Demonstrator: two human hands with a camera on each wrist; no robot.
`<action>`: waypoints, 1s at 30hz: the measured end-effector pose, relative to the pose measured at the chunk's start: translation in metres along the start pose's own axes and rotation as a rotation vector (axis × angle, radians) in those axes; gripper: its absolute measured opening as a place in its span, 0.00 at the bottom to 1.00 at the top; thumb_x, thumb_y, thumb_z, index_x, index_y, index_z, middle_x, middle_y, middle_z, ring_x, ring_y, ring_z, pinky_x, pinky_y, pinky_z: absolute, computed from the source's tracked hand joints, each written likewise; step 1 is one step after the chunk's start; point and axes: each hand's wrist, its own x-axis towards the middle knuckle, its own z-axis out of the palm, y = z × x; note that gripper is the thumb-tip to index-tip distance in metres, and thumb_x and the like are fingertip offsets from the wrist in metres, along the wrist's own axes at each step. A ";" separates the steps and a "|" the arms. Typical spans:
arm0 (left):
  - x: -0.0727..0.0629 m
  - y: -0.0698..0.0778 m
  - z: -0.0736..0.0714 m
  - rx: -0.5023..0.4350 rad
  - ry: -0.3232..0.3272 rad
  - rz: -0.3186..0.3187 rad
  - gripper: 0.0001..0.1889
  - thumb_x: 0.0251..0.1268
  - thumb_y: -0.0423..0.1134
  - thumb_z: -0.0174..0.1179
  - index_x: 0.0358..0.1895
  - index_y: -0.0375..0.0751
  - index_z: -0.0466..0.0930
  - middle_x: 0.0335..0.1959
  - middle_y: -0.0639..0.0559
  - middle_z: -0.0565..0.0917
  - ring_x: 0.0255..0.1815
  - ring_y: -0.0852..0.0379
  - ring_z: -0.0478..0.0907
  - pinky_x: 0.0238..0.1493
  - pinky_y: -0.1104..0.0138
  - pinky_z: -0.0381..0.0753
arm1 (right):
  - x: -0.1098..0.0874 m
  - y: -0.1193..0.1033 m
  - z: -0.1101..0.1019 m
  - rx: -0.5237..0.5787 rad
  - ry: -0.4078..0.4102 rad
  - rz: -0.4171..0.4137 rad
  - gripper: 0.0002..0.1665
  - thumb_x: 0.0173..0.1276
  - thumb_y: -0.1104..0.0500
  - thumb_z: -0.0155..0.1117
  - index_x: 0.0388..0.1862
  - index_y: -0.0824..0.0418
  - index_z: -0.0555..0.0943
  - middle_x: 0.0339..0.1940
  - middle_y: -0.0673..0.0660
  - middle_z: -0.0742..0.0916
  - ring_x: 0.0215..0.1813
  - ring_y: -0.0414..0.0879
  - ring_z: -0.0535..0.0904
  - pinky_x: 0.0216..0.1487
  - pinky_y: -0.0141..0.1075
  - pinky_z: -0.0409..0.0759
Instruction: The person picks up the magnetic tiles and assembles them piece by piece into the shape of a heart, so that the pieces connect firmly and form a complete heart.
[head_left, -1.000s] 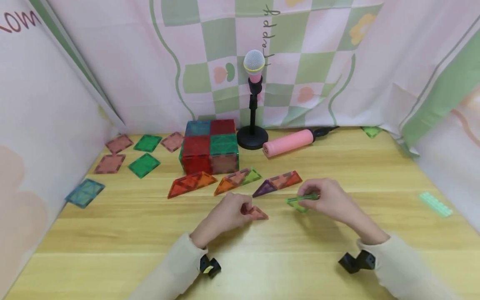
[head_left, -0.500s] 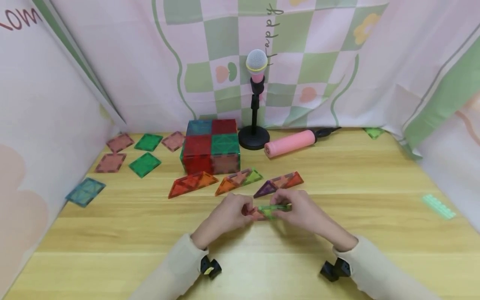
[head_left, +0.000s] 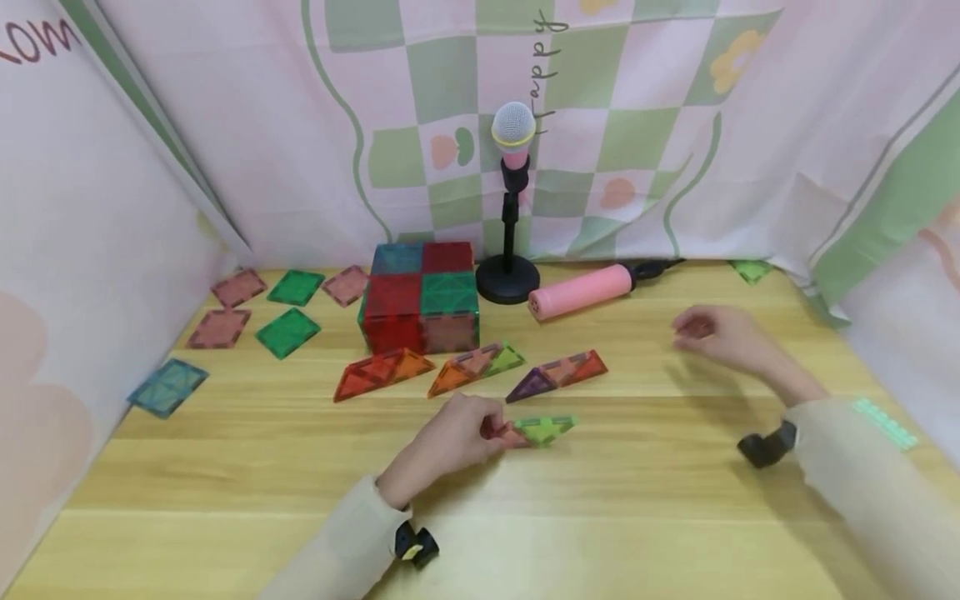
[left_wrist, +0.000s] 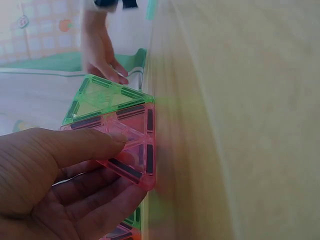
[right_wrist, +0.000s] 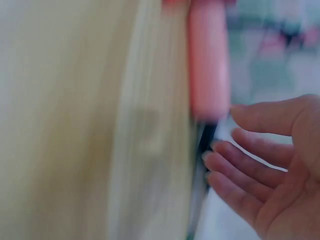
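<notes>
My left hand pinches a pink triangular magnetic tile between thumb and fingers, holding it upright at the tabletop. Edge to edge with it stands a light-green triangular magnetic tile, which slopes away to the right. Over the right part of the table, my right hand holds nothing; its fingers are loosely bent and apart in the right wrist view. Just behind the left hand stand three joined strips of triangles: red-orange, orange-pink-green and purple-pink-red.
Behind the strips is a box built of coloured square tiles. A microphone on a stand and a pink pump-like cylinder are at the back. Several square tiles lie left. A green tile lies far right; a mint strip lies nearer.
My right hand brought the green triangle leftward against the pink one, let go, and moved away to the back right. My left hand has stayed in place with the pink tile.
</notes>
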 end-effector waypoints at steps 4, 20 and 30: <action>0.000 0.000 0.001 -0.014 0.001 -0.002 0.13 0.55 0.33 0.67 0.21 0.46 0.72 0.18 0.60 0.71 0.21 0.66 0.63 0.25 0.76 0.63 | 0.024 0.057 -0.030 -0.112 -0.018 0.104 0.34 0.66 0.59 0.59 0.62 0.81 0.63 0.56 0.85 0.71 0.53 0.77 0.70 0.55 0.63 0.70; 0.001 -0.003 0.001 0.005 0.002 0.048 0.15 0.54 0.33 0.68 0.19 0.44 0.70 0.17 0.61 0.67 0.21 0.66 0.62 0.28 0.75 0.63 | 0.043 0.122 -0.043 -0.258 -0.268 0.189 0.28 0.73 0.47 0.48 0.33 0.75 0.66 0.27 0.65 0.74 0.32 0.56 0.72 0.34 0.42 0.72; -0.001 -0.003 -0.003 0.023 0.017 0.040 0.14 0.53 0.32 0.68 0.20 0.45 0.71 0.18 0.60 0.70 0.23 0.65 0.65 0.28 0.74 0.65 | -0.004 0.058 -0.015 -0.290 -0.308 0.154 0.46 0.74 0.43 0.47 0.63 0.87 0.54 0.60 0.90 0.60 0.60 0.84 0.58 0.58 0.69 0.60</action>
